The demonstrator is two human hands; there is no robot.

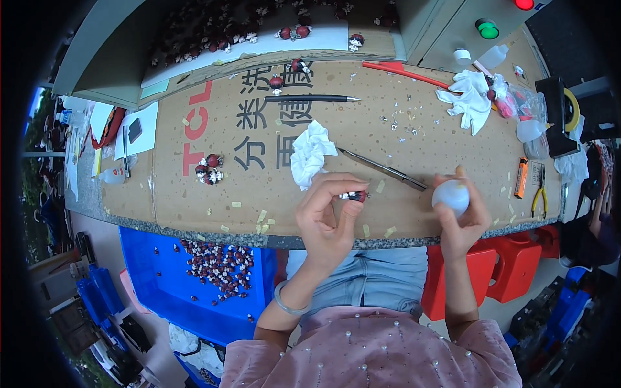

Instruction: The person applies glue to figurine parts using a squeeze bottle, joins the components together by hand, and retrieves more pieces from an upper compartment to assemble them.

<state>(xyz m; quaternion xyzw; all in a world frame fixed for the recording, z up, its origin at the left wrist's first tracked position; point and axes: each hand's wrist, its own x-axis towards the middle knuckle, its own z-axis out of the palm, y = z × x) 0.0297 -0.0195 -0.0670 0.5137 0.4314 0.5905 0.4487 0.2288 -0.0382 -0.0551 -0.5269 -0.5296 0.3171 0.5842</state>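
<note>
My left hand (326, 229) pinches a small figurine (354, 196), dark red and white, between thumb and fingertips just above the table's front edge. In my right hand (472, 223) is a round white squeeze bottle (451, 197), its narrow tip pointing up and away from me. A crumpled white tissue (312, 155) lies just beyond my left hand. Between the two hands, a metal pen-like tool (385, 169) rests slantwise on the cardboard (213, 194). A few more figurines (209, 169) sit grouped at the left.
A shelf (323, 39) crowded with figurines runs along the back. On the right are white cloth (472, 100), a tape dispenser (559, 116), yellow pliers (539, 194) and an orange cutter (521, 178). Below left stands a blue bin (152, 278) with many figurines; red stools (459, 278) stand below right.
</note>
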